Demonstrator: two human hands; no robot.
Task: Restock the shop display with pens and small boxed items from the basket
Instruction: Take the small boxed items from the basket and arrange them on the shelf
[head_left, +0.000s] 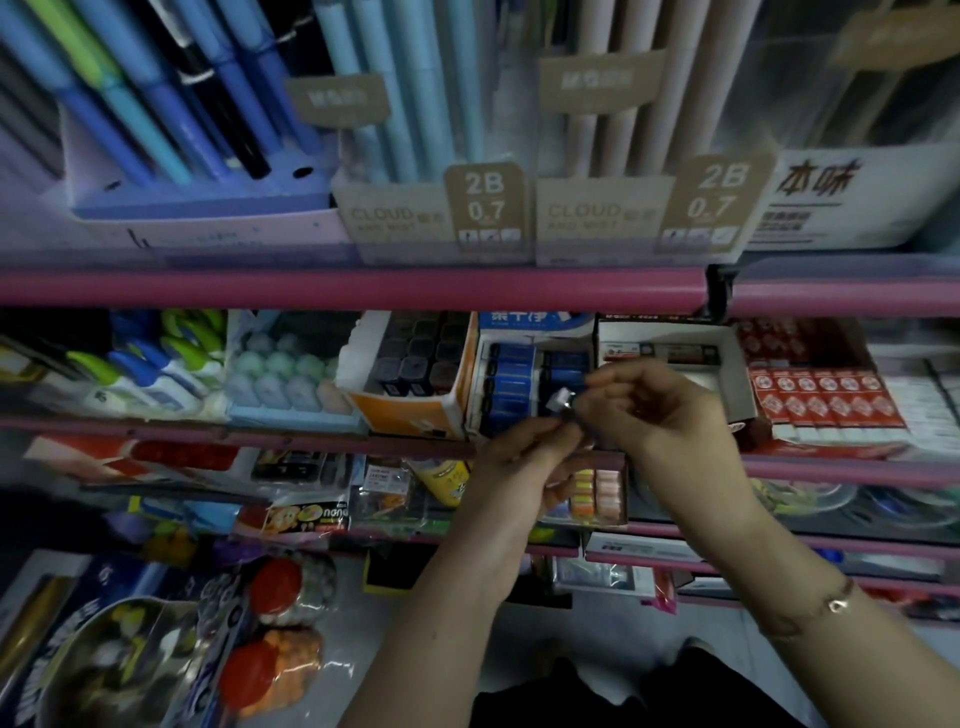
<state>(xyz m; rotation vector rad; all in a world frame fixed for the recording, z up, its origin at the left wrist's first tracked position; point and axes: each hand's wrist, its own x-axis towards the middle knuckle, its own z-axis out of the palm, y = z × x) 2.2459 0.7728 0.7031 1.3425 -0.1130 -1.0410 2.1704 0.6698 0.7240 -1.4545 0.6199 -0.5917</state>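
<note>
Both my hands meet in front of the middle shelf. My left hand and my right hand together pinch a small dark boxed item with a pale end. It hovers just in front of a white display carton filled with rows of blue small boxes. My fingers hide most of the item. No basket is in view.
Pink shelf rails run across. Pen boxes and 2B 0.7 cartons stand above. An orange carton of dark items sits left of the blue boxes, a half-empty white carton and red packs to the right.
</note>
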